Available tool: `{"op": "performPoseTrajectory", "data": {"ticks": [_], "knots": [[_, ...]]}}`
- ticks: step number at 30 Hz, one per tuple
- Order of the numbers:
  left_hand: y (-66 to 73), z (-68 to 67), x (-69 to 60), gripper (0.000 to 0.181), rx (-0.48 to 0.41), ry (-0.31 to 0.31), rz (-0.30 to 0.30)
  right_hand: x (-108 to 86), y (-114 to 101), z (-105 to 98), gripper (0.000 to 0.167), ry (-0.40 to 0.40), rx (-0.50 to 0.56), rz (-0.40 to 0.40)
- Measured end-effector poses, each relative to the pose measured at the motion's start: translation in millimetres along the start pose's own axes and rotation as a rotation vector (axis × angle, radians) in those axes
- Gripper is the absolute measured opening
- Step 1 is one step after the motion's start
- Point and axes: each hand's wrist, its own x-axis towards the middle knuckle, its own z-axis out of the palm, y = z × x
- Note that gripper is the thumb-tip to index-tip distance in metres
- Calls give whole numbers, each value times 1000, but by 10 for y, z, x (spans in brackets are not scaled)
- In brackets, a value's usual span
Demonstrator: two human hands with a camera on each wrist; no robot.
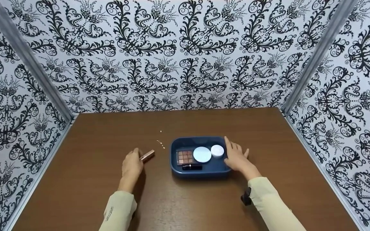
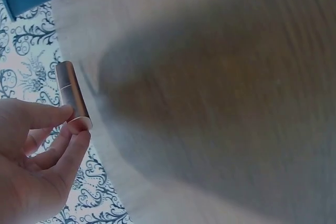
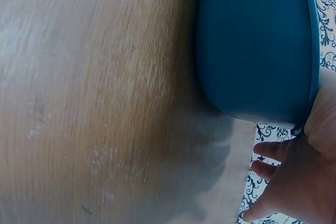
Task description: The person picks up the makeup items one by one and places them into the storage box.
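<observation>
My left hand (image 1: 132, 164) pinches a shiny rose-gold lipstick tube (image 1: 147, 155) between thumb and fingertips, left of a blue plastic bin. In the left wrist view the tube (image 2: 73, 90) is tilted, its pale end against the fingertips. My right hand (image 1: 238, 158) rests at the right rim of the blue bin (image 1: 201, 175), fingers fairly straight and spread. Inside the bin lie an eyeshadow palette (image 1: 185, 157), a black tube (image 1: 192, 167), a round pale-blue case (image 1: 202, 154) and a smaller round white jar (image 1: 217, 150). The right wrist view shows the bin's outer wall (image 3: 257, 45) beside the hand.
Everything stands on a brown wooden table (image 1: 172, 205). Walls with black-and-white scroll patterns (image 1: 178, 64) rise at its back and sides, with grey corner strips. Small bright flecks lie on the table left of the bin. A dark device sits at the right wrist.
</observation>
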Motion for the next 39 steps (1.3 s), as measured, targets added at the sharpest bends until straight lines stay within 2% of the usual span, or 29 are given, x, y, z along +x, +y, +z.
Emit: {"op": "performPoseTrajectory", "data": {"ticks": [11,19,27,33,39], "knots": [[284,-161,-67,12,-88,93,92,0,-1,5,92,-1,5,6],[506,-239,-122,12,-106,118,158,9,0,-3,91,-6,-6,9],[688,-187,-216,13,-111,118,233,2,5,-11,90,-7,-10,-2],[819,-104,-283,15,-117,116,331,-15,2,-16,91,-10,1,-10],[892,2,-329,14,-79,64,401,-20,-3,-15,92,1,-3,-12]]}}
